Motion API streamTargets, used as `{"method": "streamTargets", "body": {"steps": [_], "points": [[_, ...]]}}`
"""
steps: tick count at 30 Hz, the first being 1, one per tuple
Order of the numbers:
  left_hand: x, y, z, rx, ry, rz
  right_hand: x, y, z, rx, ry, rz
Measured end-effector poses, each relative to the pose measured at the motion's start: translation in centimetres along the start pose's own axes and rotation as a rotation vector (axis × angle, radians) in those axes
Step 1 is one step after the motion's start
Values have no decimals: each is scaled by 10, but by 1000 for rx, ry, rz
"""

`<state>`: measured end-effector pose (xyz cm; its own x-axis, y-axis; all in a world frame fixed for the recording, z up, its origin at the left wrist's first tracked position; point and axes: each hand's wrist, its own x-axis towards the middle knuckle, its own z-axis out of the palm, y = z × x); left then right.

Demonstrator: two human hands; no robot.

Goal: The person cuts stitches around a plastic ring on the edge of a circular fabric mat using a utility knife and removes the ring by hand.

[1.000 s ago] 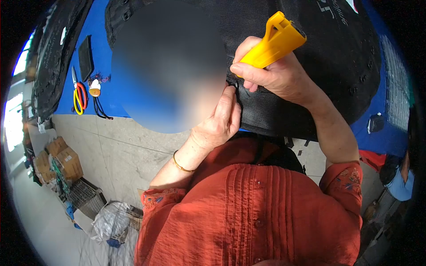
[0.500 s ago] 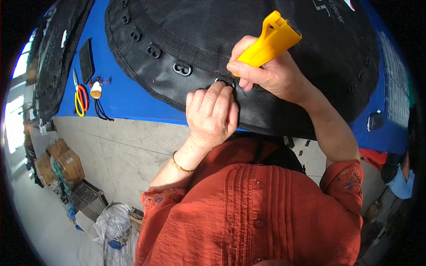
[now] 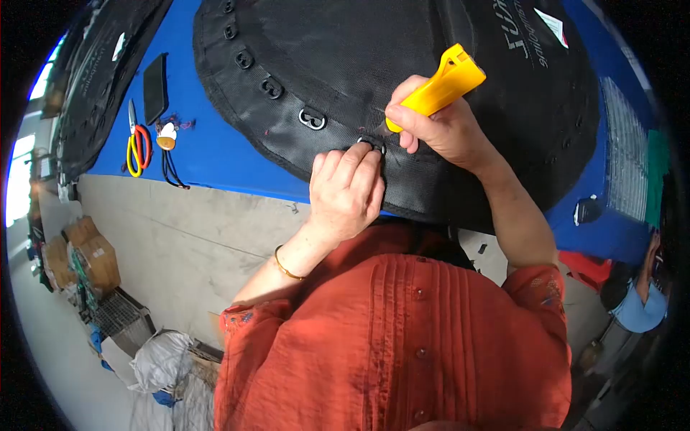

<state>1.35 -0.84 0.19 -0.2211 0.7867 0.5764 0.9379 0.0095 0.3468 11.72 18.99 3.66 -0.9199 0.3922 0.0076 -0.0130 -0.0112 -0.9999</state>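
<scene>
In my right hand (image 3: 449,133) is a yellow utility knife (image 3: 444,85), its wide end pointing up and right. Its lower end is close to the black mesh mat (image 3: 338,65), and the blade is mostly hidden. My left hand (image 3: 346,188) is closed at the mat's near edge, fingertips pressed on a metal ring (image 3: 364,141) sewn there. That ring is partly covered by the fingers. Another metal ring (image 3: 312,118) lies just to its left, with several more along the curved edge. The mat rests on a blue table (image 3: 208,161).
Scissors (image 3: 136,144) with red and yellow handles, a black phone (image 3: 154,87) and a small orange-and-white item (image 3: 167,136) lie at left. Another black mat (image 3: 93,79) is beyond them. Cardboard boxes (image 3: 92,251) stand on the floor. A person in blue (image 3: 642,305) is at far right.
The view has shifted slightly, with the mat and table moving in the frame. The knife's lower end stays near the ring, and both hands keep their holds.
</scene>
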Motion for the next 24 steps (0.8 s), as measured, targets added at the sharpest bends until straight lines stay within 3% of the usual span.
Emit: {"method": "streamTargets", "body": {"steps": [19,21,24], "points": [[-4,-1,-3,19,-9,13,-5,1,0,28,-44,79],[-3,-1,-2,15,-10,12,-7,5,0,-11,-49,-55],[-3,-1,-2,19,-13,17,-8,6,-1,13,-64,-43]]}}
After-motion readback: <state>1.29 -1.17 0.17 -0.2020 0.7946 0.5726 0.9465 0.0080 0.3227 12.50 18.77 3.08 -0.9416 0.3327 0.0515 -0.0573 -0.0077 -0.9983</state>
